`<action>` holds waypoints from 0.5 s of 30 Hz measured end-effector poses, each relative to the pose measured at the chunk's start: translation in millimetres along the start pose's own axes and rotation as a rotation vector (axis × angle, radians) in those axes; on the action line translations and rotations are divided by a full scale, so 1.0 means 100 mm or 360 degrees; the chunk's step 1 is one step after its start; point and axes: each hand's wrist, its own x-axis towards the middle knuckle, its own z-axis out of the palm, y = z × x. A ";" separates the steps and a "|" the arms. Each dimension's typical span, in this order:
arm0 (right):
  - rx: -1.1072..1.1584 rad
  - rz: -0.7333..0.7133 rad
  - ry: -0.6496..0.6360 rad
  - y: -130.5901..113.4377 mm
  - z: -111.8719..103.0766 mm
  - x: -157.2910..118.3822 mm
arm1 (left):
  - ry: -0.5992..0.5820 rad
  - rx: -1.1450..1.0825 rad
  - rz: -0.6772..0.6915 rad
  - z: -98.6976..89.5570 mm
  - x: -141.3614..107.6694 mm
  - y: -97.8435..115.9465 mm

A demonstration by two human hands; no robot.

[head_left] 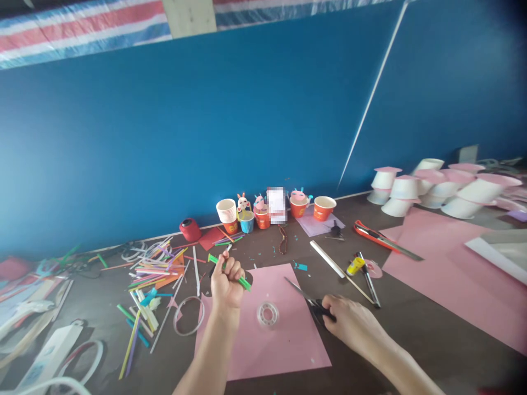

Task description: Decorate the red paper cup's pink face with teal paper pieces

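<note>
My left hand (pixel 226 285) is raised above the table, fist closed around a green straw (pixel 245 283) that sticks out on both sides of it. My right hand (pixel 349 323) rests on the table with its fingers on the black handles of a pair of scissors (pixel 302 293); the blades point up-left over a pink paper sheet (pixel 284 340). A clear roll of tape (pixel 268 315) lies on that sheet between my two hands.
A pile of coloured straws (pixel 154 274) lies at the left. Paper cups (pixel 247 216) stand along the blue wall. A ruler (pixel 327 259), a glue tube (pixel 355 266) and a red utility knife (pixel 370 232) lie right of centre. White cups (pixel 432 189) and pink sheets (pixel 444 269) fill the right.
</note>
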 end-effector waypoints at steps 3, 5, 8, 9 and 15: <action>0.0633 0.0008 -0.0094 -0.06 -0.02 -0.02 | 0.0053 -0.0043 0.0044 0.01 0.00 0.03; 0.1231 0.0074 -0.0298 -0.18 -0.02 -0.06 | 0.0063 -0.0042 0.0122 0.05 0.00 0.05; 0.2064 0.0129 -0.0570 -0.51 0.05 -0.18 | 0.0054 0.0011 0.0263 0.14 -0.02 0.05; 0.2271 0.0150 -0.0662 -0.64 0.10 -0.24 | 0.0047 0.0043 0.0311 0.18 -0.03 0.03; 0.3099 0.0063 -0.0778 -1.27 0.54 -0.47 | -0.0035 0.0197 0.0683 0.40 -0.17 -0.05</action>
